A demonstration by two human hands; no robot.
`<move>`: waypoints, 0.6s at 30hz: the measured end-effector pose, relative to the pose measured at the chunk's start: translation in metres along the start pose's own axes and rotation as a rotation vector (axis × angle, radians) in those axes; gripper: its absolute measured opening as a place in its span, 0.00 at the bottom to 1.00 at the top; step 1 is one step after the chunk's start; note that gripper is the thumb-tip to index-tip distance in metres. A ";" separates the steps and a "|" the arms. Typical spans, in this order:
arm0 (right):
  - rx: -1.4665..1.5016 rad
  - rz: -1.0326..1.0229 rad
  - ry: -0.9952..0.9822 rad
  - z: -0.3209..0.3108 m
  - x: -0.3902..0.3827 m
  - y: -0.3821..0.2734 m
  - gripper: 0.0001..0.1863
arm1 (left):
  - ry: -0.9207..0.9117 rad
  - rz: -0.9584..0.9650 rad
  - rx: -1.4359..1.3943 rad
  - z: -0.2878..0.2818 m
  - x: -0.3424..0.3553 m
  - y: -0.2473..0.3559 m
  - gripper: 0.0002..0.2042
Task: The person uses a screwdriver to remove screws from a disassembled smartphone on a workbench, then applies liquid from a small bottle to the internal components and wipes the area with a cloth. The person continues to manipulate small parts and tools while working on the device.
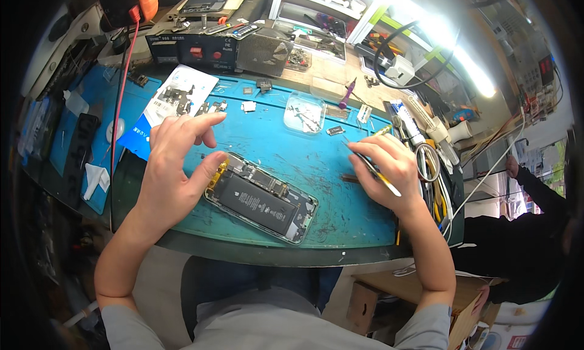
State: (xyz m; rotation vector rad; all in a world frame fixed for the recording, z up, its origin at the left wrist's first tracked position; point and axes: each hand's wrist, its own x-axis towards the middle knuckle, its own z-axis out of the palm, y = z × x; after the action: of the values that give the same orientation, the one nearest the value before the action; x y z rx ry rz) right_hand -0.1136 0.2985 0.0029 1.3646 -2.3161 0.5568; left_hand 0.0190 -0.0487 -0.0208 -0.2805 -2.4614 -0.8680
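An opened smartphone (pixel 260 198) lies aslant on the blue work mat (pixel 331 210), its screen off. Its black battery (pixel 255 202) and circuit board show, with yellow tape or flex (pixel 217 175) at the left end. My left hand (pixel 176 161) hovers at that end, open, fingers apart and curved; the thumb is close to the yellow part, and whether it touches cannot be told. To the right of the phone, my right hand (pixel 386 170) is closed around slim metal tweezers (pixel 387 184), whose pale rear end points toward me. The fingers partly hide their tips.
A clear plastic tray (pixel 304 113) of small parts sits behind the phone, near a purple screwdriver (pixel 347 94). Small boards lie on white paper (pixel 188 85) at left. Tools and cables (pixel 435 180) crowd the right edge. Another person's dark sleeve (pixel 541 189) is farther right.
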 end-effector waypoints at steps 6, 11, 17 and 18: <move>0.794 0.630 -0.121 0.006 0.023 -0.032 0.15 | 0.032 0.060 0.080 -0.002 -0.004 0.007 0.27; 0.897 0.676 0.032 0.069 0.036 -0.064 0.16 | 0.024 0.075 0.099 -0.005 -0.005 0.006 0.29; 0.627 0.508 0.113 0.083 0.041 -0.064 0.13 | -0.027 0.096 0.115 -0.011 -0.008 0.011 0.31; 0.586 0.485 0.109 0.083 0.041 -0.064 0.13 | -0.030 0.098 0.114 -0.011 -0.008 0.013 0.31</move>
State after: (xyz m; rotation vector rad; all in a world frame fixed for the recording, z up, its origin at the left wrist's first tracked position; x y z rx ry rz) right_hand -0.0865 0.1965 -0.0371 0.9250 -2.4961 1.5120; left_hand 0.0348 -0.0461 -0.0114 -0.3730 -2.4906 -0.6851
